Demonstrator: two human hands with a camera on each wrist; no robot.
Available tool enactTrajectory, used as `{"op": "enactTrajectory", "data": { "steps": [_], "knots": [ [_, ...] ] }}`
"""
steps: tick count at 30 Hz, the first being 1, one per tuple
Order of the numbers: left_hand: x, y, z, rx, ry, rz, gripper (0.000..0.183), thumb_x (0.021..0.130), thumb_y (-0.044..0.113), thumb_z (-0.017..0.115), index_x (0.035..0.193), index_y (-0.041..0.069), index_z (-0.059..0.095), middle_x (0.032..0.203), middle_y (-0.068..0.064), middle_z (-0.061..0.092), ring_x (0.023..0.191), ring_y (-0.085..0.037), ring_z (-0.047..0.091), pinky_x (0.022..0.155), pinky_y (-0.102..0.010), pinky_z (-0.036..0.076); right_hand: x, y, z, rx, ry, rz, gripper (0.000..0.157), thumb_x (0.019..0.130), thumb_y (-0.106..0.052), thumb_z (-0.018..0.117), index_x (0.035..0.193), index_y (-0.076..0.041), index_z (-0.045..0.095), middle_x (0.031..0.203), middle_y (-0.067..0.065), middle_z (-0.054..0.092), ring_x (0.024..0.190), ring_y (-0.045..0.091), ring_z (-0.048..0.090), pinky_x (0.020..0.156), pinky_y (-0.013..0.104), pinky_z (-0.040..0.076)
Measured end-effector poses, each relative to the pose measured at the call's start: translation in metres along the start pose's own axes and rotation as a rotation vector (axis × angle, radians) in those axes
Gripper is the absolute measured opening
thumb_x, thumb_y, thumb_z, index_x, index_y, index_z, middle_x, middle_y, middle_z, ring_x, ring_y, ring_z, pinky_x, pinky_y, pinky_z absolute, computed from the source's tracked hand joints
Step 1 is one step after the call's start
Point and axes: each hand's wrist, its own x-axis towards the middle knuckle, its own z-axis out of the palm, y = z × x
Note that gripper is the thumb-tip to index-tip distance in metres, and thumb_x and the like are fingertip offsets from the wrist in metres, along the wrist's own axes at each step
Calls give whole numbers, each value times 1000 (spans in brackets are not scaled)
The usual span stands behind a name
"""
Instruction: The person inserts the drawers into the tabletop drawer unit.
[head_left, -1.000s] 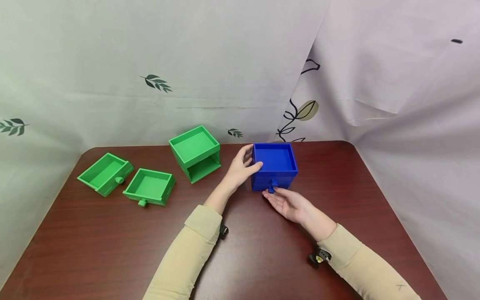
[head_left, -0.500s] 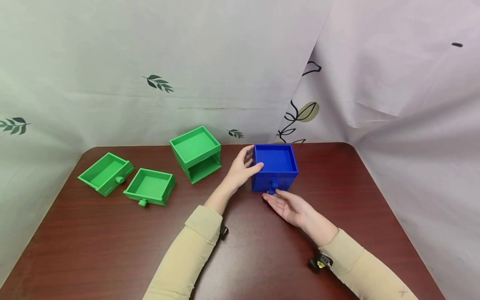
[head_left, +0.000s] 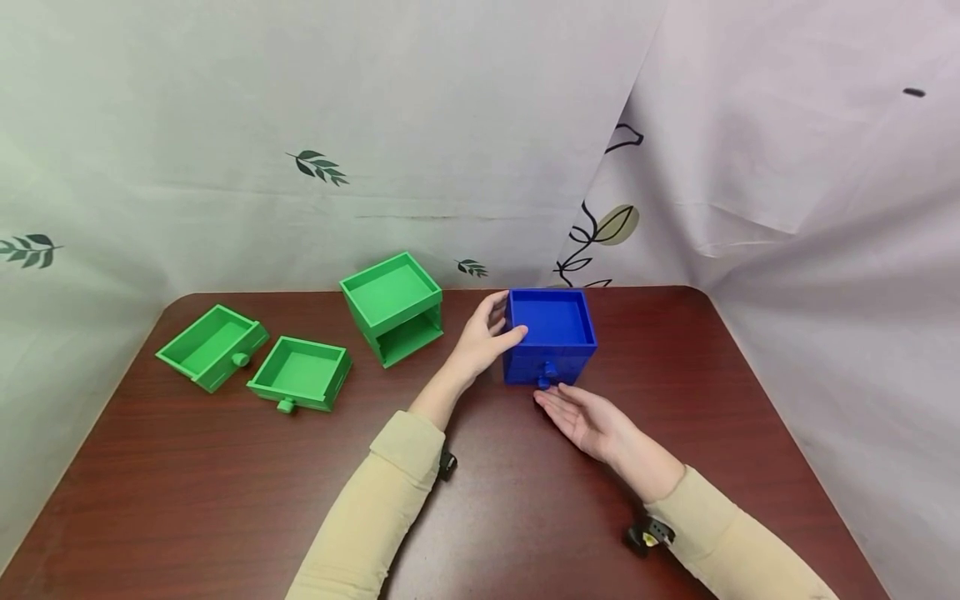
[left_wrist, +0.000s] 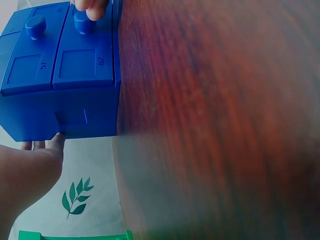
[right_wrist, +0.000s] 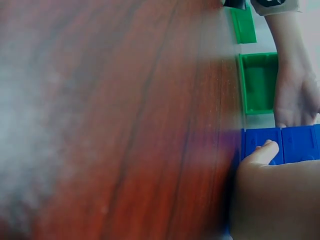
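A blue two-drawer box (head_left: 551, 321) stands near the table's back edge, both drawers flush at its front. My left hand (head_left: 480, 342) holds it by the left side, thumb over the top rim and fingers towards the back. Just in front of the box is my right hand (head_left: 588, 421), palm turned up and fingers mostly straight. In the left wrist view a fingertip overlaps the lower knob (left_wrist: 84, 25), while the upper knob (left_wrist: 35, 26) is uncovered. The right wrist view shows my right thumb (right_wrist: 267, 151) in front of the lower drawer front.
Left of the box stands a green cabinet (head_left: 392, 292) with its front opening bare of drawers. Two green drawers, one farther left (head_left: 206, 346) and one nearer (head_left: 302, 371), lie on the brown table (head_left: 480, 533). A patterned cloth (head_left: 450, 125) hangs behind.
My right hand has drawn back slightly towards me and to the right, away from the lower knob. My left hand and the blue box stay in place.
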Motion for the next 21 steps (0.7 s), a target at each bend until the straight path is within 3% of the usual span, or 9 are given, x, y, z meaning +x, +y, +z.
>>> {"op": "enactTrajectory", "data": {
  "steps": [13,21],
  "knots": [
    [-2,4,-10,22,-44,2,78,98,16,76,164,6,35,168,-18,41,158,-35,39,132,-48,36,-17,-1,-4,-5,-33,10,33,115,-11,42,105,-2,71,105,10,81,100,16,79,96,23,64],
    [-11,14,-23,16,-85,-1,74,100,16,73,164,6,35,166,-20,43,155,-38,43,131,-50,37,-28,-2,9,-53,-81,-2,38,115,-11,40,103,-5,75,105,8,82,100,14,79,94,23,64]
  ]
}}
